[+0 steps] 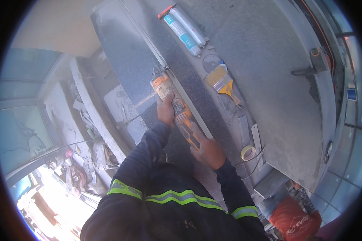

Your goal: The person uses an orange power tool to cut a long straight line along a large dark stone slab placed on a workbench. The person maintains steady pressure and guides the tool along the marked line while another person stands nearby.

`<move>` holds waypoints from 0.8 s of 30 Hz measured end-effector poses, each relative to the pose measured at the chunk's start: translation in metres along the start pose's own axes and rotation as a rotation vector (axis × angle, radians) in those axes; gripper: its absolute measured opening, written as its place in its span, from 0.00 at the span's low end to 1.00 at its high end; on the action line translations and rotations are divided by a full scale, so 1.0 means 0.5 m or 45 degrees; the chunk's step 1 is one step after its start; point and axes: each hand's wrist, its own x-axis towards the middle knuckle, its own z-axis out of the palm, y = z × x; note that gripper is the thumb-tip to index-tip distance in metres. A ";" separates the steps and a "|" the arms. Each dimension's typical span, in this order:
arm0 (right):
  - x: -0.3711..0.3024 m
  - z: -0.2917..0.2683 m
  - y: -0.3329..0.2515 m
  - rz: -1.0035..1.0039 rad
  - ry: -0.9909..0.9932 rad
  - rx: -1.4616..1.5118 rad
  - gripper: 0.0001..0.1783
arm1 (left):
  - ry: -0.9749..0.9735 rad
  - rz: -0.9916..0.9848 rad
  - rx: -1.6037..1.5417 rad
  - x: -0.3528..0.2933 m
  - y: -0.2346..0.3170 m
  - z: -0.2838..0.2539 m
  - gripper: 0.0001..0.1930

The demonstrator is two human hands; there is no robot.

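Note:
A dusty orange and black angle grinder [175, 106] lies over a dark stone slab [126, 56], its head pointing away from me. My left hand [166, 111] is wrapped round the front of its body. The rear handle is in the grip of my right hand [209, 151]. A long pale straight strip [193, 111] runs beside the grinder on its right. Beyond the tool's head, narrow light strips [142, 34] continue along the slab toward the far edge, where dust hangs in the air. The disc itself cannot be made out.
Right of the slab lie two sealant tubes [185, 32], a cutting disc [211, 62], a yellow-handled brush [223, 84] and a tape roll [248, 153]. A grey slab [277, 100] extends beyond them. Rubble and bags [78, 176] sit lower left. Red printed fabric [295, 220] shows lower right.

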 end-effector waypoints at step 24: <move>0.070 0.017 -0.002 -0.152 0.109 0.045 0.56 | -0.033 -0.025 -0.013 0.089 0.034 -0.021 0.22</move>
